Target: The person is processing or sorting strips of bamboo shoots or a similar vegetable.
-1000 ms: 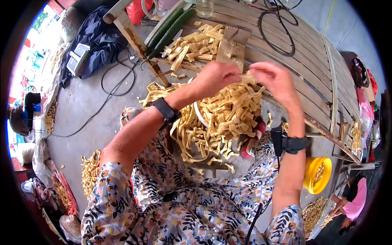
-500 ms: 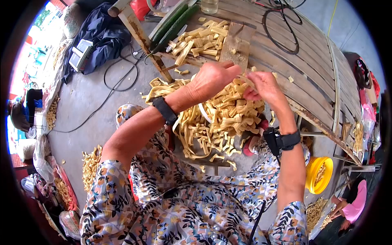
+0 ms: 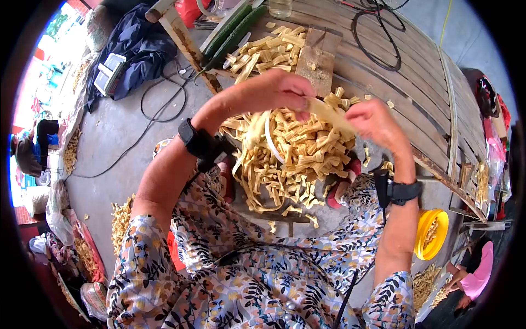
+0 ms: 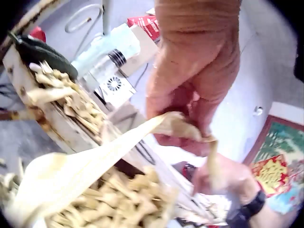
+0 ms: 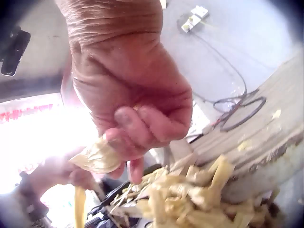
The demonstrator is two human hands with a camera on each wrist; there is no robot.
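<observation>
A pale yellow strip (image 3: 330, 114) stretches between both hands above a heap of folded yellow pieces (image 3: 307, 145). The left hand (image 3: 282, 92) pinches its left part; in the left wrist view the strip (image 4: 90, 164) runs through the curled fingers of the left hand (image 4: 190, 90), a long loose part hanging toward the lower left. The right hand (image 3: 378, 125) grips the other end. In the right wrist view the right hand (image 5: 137, 95) has its fingers curled, a bunched end of the strip (image 5: 99, 156) between thumb and fingers.
On the slatted wooden table (image 3: 416, 82) lie cut yellow pieces (image 3: 274, 50), a small board (image 3: 318, 63), two long green cucumbers (image 3: 235, 35), a black cable (image 3: 378, 55) and a glass (image 3: 280, 7). A yellow bucket (image 3: 421, 236) stands at the right.
The hands have moved apart, and the strip now shows stretched between them. The left forearm has shifted left and up; the right hand has moved right and slightly down.
</observation>
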